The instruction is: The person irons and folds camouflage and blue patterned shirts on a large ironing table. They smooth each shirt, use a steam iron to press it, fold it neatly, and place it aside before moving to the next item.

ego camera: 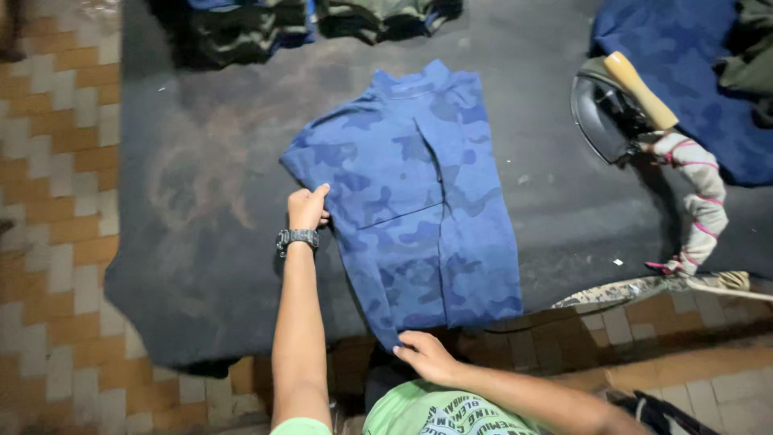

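One dark work mat [201, 201], on it blue camouflage shirt [411, 217] — folded, long axis from collar far to hem near us. Our left hand [307, 208] pinches shirt's left edge mid-length; right hand [427, 354] grips hem corner, nearer. Iron [616, 113] right of shirt.

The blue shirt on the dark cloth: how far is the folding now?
Done: the shirt lies flat with both sides folded in, and folded clothes are stacked at the far edge. In hand: the left hand pinches its left edge and the right hand holds the bottom hem. Left: the shirt is still at full length; the iron stands aside.
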